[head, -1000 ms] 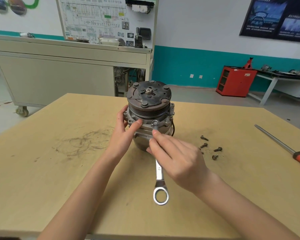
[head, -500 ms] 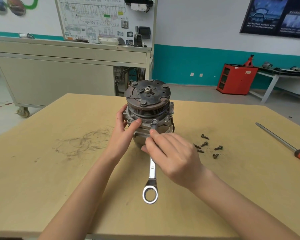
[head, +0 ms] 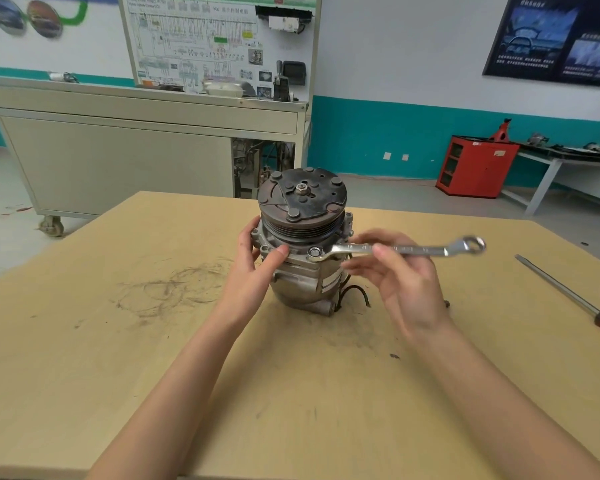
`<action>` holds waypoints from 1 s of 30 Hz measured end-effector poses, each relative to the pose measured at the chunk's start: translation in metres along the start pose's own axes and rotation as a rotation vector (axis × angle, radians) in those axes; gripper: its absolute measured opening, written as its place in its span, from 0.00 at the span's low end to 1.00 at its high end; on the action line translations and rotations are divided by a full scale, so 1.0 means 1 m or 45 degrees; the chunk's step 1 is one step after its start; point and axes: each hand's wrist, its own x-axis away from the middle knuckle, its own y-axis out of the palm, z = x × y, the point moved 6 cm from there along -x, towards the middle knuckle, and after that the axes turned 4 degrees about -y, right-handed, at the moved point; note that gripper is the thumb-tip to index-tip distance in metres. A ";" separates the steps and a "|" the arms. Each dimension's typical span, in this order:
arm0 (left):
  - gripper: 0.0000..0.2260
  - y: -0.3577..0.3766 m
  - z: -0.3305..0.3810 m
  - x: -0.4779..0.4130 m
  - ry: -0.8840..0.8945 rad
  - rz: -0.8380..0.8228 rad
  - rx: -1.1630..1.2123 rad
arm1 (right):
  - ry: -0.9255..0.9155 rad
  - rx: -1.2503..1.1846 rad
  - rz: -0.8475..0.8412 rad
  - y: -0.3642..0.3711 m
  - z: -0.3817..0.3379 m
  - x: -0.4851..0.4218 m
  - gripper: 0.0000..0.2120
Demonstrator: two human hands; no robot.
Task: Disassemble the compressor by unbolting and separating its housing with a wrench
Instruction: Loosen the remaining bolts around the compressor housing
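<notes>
Compressor (head: 303, 244) upright at centre of desk (head: 118, 341), pulley uppermost. Left hand (head: 253, 268) clasping housing flange. Right hand (head: 395, 275) pinching wrench (head: 413, 250) shank; ring end seated over front flange bolt (head: 314, 251), handle level, pointing right. Screwdriver (head: 565, 296) near desk's right edge.

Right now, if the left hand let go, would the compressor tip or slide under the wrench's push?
Likely heavy: the compressor looks solid metal, so it may resist sliding. It stands on end on a rounded base, so a wrench push high up could twist or tip it without the left hand bracing.
</notes>
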 end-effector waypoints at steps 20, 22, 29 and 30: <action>0.30 0.001 0.005 0.001 0.013 0.001 0.011 | -0.642 1.174 -0.096 0.035 -0.047 0.009 0.13; 0.28 0.001 0.004 0.001 0.021 0.002 0.007 | -1.129 1.595 -0.192 0.059 -0.051 0.029 0.17; 0.27 0.001 0.006 0.002 0.037 0.009 -0.008 | -1.598 1.970 -0.273 0.081 -0.045 0.052 0.11; 0.27 0.001 0.006 0.002 0.035 0.010 -0.012 | -1.586 1.974 -0.272 0.081 -0.046 0.051 0.11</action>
